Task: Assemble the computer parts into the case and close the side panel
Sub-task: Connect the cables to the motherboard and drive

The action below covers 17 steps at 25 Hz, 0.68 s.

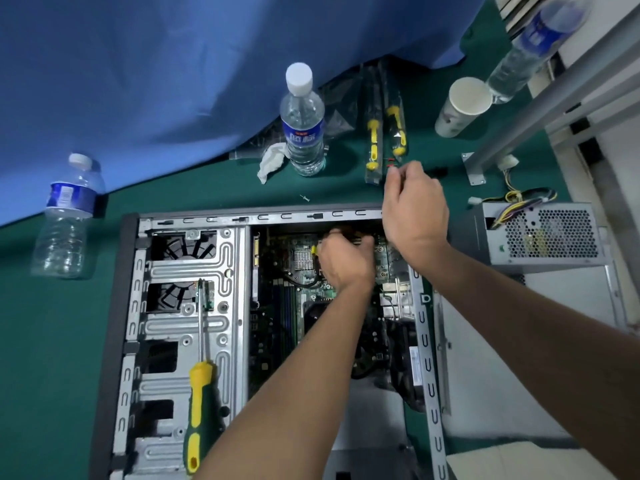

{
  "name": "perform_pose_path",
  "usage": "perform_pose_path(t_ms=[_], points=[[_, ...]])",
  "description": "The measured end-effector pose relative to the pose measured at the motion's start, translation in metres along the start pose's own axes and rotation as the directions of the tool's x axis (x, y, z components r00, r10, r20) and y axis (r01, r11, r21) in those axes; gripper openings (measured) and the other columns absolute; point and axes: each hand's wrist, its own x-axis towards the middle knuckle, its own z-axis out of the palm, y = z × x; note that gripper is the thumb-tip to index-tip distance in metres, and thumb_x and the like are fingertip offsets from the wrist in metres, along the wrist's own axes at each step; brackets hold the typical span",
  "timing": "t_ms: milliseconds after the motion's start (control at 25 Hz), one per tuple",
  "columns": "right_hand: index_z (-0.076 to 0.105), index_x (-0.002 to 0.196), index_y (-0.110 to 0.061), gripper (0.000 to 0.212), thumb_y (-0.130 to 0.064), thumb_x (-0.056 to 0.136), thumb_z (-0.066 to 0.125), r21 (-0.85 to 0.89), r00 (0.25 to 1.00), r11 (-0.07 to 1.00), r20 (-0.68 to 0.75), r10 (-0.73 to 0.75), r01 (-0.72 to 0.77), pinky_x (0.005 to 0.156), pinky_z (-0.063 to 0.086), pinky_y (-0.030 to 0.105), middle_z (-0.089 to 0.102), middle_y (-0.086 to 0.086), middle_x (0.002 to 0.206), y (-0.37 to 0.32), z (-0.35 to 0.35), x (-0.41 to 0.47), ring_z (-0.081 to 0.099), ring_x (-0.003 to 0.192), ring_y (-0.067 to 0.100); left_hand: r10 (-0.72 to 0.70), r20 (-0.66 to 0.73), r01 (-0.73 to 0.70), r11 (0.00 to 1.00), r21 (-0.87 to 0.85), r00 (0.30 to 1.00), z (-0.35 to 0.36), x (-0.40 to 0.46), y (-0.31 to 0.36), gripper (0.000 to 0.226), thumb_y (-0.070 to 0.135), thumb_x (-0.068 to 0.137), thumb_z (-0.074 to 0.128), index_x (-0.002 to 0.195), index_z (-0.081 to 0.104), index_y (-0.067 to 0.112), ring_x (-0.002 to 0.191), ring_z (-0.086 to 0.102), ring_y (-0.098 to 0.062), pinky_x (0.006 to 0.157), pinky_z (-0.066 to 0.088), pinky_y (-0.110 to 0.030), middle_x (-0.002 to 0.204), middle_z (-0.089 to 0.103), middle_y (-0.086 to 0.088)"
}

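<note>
The open computer case [194, 220] lies flat on the green table, with its motherboard [277, 306] exposed. My left hand [343, 263] reaches into the case with its fingers curled down at the board's far edge, next to a small yellow tab [313, 250]. What those fingers grip is hidden. My right hand [415, 206] hovers over the case's far rim, its fingers pinched on a thin red-tipped cable [391, 163]. A black end of it shows to the right of that hand. The grey power supply [540, 237] sits outside the case at the right, with its wires loose.
A green and yellow screwdriver [199, 393] rests on the drive cage [180, 271]. Two upright water bottles [304, 123] [67, 216], a paper cup [462, 107], packaged tools [384, 133], a crumpled tissue [272, 161] and a loose screw [304, 198] lie behind the case. A grey panel [502, 358] lies at the right.
</note>
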Motion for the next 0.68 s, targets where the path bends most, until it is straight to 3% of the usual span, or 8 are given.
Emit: perform_pose_path(t_ms=[120,240,320,680], points=[[0.054,0.105,-0.009,0.036,-0.039,0.104,0.034,0.011,1.000,1.000,-0.014,0.020,-0.020,0.070,0.032,0.036,0.065,0.011,0.093,0.002,0.003,-0.001,0.054,0.099,0.034,-0.008,-0.055,0.009,1.000,0.016,0.998,0.010,0.000,-0.002,0.033,0.032,0.082,0.076,0.105,0.065,0.011,0.097,0.054,-0.019,0.078,0.043,-0.026,0.107,0.064,-0.007],[0.054,0.104,-0.010,0.036,-0.041,0.103,0.036,0.040,0.998,0.998,-0.012,0.057,-0.056,0.070,0.032,0.035,0.065,0.011,0.092,0.003,0.002,0.001,0.055,0.099,0.034,0.026,-0.113,-0.024,1.000,0.013,0.993,0.016,-0.003,-0.004,0.038,0.030,0.082,0.076,0.106,0.065,0.003,0.119,0.044,-0.026,0.097,0.041,-0.034,0.126,0.048,-0.012],[0.054,0.103,-0.010,0.037,-0.042,0.103,0.036,0.061,0.998,0.996,-0.001,0.061,-0.061,0.071,0.033,0.036,0.065,0.011,0.092,0.003,0.001,0.002,0.056,0.098,0.035,0.009,-0.123,-0.013,0.999,-0.032,0.992,0.020,-0.003,-0.002,0.040,0.028,0.081,0.077,0.105,0.064,-0.001,0.123,0.041,-0.028,0.102,0.039,-0.037,0.130,0.041,-0.012],[0.048,0.091,-0.018,0.032,-0.046,0.101,0.037,0.082,0.997,0.994,0.015,0.074,-0.075,0.067,0.030,0.034,0.056,0.001,0.076,0.006,0.005,0.003,0.050,0.080,0.027,0.085,-0.266,-0.100,0.994,-0.043,0.960,0.035,-0.009,-0.011,0.036,0.021,0.078,0.077,0.102,0.062,0.000,0.115,0.039,-0.028,0.097,0.036,-0.036,0.119,0.042,-0.012]])
